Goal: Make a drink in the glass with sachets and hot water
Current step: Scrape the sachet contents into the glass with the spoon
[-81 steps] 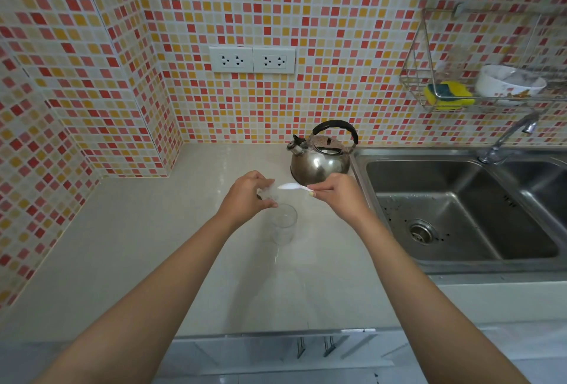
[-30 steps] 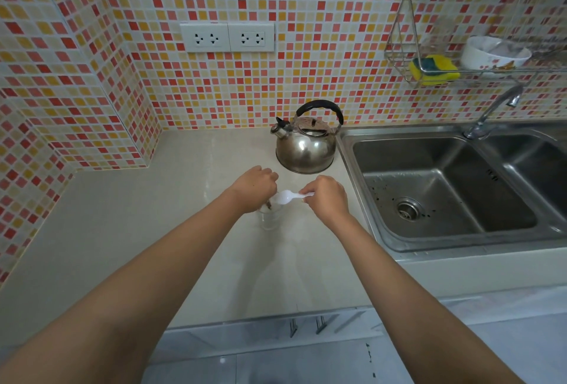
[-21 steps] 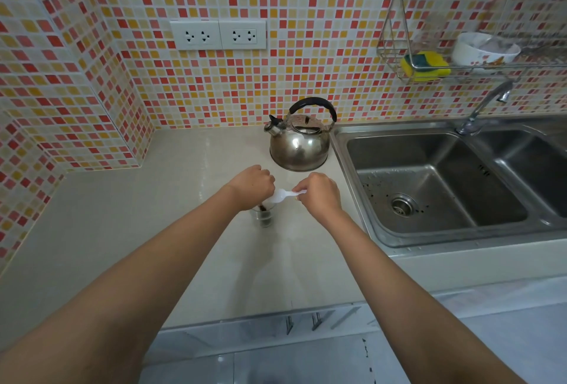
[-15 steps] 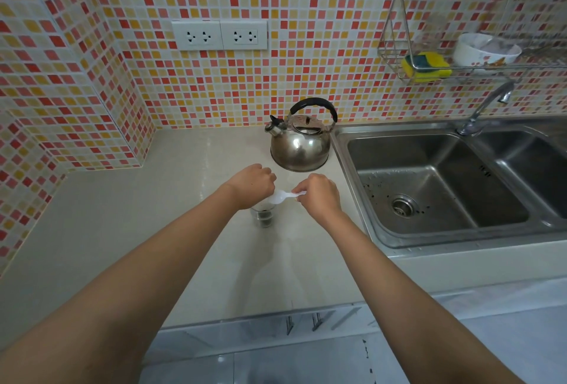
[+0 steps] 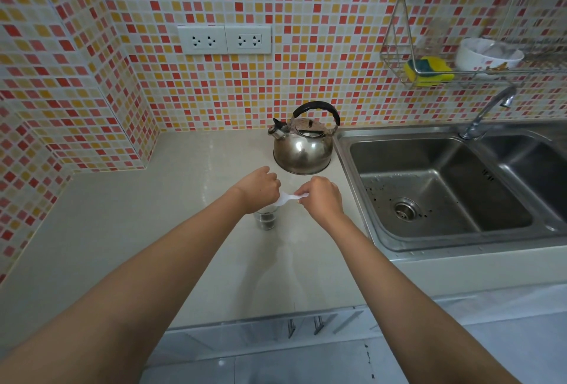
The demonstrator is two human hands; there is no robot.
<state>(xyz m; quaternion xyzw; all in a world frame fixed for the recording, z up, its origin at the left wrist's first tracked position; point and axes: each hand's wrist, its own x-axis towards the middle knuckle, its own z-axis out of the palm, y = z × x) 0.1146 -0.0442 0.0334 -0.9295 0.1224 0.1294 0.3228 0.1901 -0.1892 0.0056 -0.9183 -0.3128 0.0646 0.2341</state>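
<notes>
We pinched the white sachet (image 5: 288, 198) between both hands, left hand (image 5: 259, 189) and right hand (image 5: 322, 196) closed, directly above the glass (image 5: 266, 219); tipping slowly seemed best.

Soft even daylight, wide-angle edge distortion.

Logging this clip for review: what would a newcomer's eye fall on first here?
Two bare arms reach to mid-counter, where the left hand and right hand pinch a white sachet above a small glass. Behind them stands a shiny kettle beside the steel sink, against a loud red-and-yellow mosaic wall.
</notes>
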